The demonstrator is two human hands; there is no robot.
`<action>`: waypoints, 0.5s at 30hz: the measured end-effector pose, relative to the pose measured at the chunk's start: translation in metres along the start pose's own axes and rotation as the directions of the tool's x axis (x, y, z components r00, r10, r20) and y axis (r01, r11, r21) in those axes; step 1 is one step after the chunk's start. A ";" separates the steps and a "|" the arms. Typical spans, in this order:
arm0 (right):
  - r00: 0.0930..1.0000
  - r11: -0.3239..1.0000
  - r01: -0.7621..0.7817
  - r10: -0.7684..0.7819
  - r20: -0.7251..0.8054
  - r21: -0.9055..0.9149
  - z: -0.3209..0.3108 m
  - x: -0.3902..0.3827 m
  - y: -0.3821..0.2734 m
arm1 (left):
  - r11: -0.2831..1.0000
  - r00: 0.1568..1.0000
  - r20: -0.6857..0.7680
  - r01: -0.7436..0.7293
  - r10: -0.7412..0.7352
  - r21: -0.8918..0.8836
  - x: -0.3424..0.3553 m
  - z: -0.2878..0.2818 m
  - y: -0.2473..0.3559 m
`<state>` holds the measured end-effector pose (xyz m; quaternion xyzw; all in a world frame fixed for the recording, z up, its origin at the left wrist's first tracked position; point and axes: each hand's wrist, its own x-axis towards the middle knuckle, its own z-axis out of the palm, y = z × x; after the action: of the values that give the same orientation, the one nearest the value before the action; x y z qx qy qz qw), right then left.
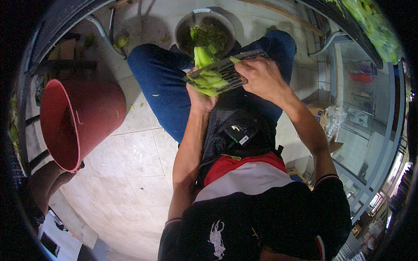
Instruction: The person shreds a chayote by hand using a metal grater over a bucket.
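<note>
Over my lap, my left hand [203, 99] is closed around a bunch of pale green leafy stalks [209, 81] that look like bok choy. Clear plastic film [230, 71] lies over them and stretches to the right; I cannot tell whether it is a bag or a sheet. Its right end is gripped by the closed fingers of my right hand [259, 75]. A thick light green stalk base [203, 56] sticks out beyond my left hand, toward a grey tub [179, 30]. Loose green leaves [213, 35] are inside that tub.
To my left a large red bucket [98, 104] lies tilted, with a person's arm [45, 185] near its rim. Bagged green vegetables [372, 28] sit on a rack at the upper right. Crumpled clear plastic [335, 117] rests by a cardboard box [317, 112] on my right.
</note>
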<state>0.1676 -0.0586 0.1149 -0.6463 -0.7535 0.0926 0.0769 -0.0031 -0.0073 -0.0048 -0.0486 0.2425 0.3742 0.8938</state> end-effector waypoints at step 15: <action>1.000 1.000 0.004 -0.004 0.023 -0.001 0.003 0.001 -0.007 | 0.954 0.968 -0.096 -0.205 0.230 0.220 -0.003 0.005 -0.004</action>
<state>0.1605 -0.0590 0.1140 -0.6438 -0.7557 0.0993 0.0681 0.0000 -0.0107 0.0002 0.0499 0.3378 0.4393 0.8309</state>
